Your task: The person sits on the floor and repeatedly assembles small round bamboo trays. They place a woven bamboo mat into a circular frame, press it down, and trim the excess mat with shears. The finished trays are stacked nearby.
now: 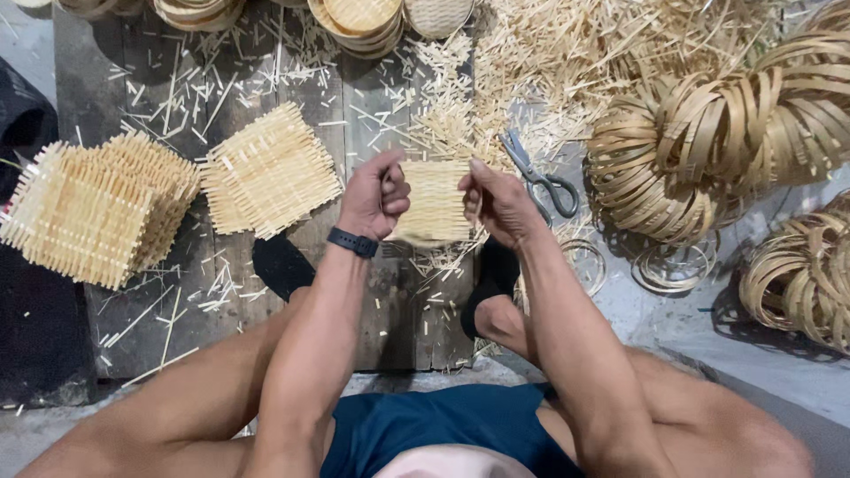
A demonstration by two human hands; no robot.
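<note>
I hold a small woven bamboo mat (434,202) between both hands, out in front of me above a dark wooden board (372,115). My left hand (374,196), with a dark band on its wrist, grips the mat's left edge. Gripping the right edge is my right hand (496,202). The mat bends a little along its lower edge. A pair of grey-handled scissors (540,177) lies on the floor just beyond my right hand.
Stacks of square woven mats lie at the left (88,208) and in the middle (270,170). Coiled bamboo strip hoops (699,146) pile up at the right, more at the far right (797,279). Cut splinters (531,62) litter the floor. Round baskets (359,19) sit at the top.
</note>
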